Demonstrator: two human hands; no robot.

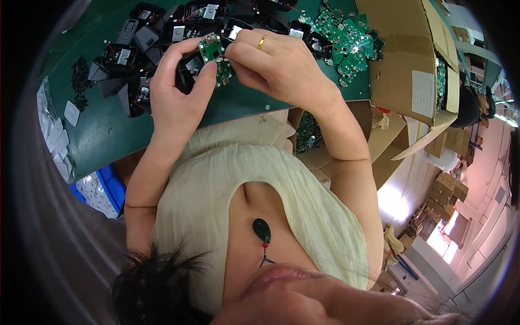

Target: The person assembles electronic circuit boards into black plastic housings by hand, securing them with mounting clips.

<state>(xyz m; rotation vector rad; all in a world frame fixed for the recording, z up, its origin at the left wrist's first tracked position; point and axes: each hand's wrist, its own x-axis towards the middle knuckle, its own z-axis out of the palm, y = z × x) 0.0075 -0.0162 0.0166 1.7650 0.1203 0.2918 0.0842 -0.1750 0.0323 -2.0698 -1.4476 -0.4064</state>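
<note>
A small green circuit board (209, 47) with silver metal parts is held upright over the table's near edge. My left hand (176, 100) closes on it from the left, thumb below and index finger stretched along its far side. On the other side, my right hand (290, 67) has its fingers curled and pinched at the board's right edge. Whatever sits between those fingertips is hidden. Behind and left of the hands lie several black plastic housings (146, 38) with silver plates and thin red wires, some partly covered by my fingers.
Loose green circuit boards (352, 46) form a pile right of my hands, beside a large cardboard box (403, 54). Small black pieces (80, 81) and white flat pieces (57, 138) lie at the left of the green table (116, 143). A blue bin (111, 187) stands below its left edge.
</note>
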